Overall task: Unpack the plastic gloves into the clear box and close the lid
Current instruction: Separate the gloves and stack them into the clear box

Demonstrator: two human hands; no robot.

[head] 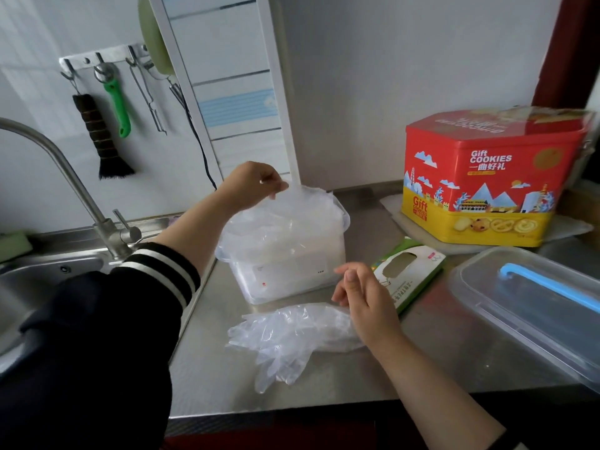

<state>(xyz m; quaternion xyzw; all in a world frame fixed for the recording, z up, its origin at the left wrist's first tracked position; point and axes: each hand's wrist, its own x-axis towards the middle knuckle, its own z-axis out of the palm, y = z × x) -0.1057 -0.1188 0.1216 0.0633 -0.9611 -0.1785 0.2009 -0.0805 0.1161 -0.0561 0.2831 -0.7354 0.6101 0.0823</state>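
The clear box (pixel 285 280) stands on the steel counter, piled above its rim with thin plastic gloves (pixel 285 222). My left hand (pixel 251 183) pinches the top edge of that pile at the box's back left. A loose bunch of clear gloves (pixel 292 339) lies on the counter in front of the box. My right hand (pixel 363 297) hovers over the right end of this bunch, fingers relaxed and holding nothing. The green and white glove packet (pixel 409 274) lies to the right of the box. The clear lid with a blue strip (pixel 532 306) rests at the far right.
A red and yellow cookie tin (pixel 487 180) stands at the back right on a white mat. A sink (pixel 39 287) with a steel tap (pixel 81 190) is at the left. Utensils and a brush (pixel 100 138) hang on wall hooks. The counter's front edge (pixel 292 410) runs below the gloves.
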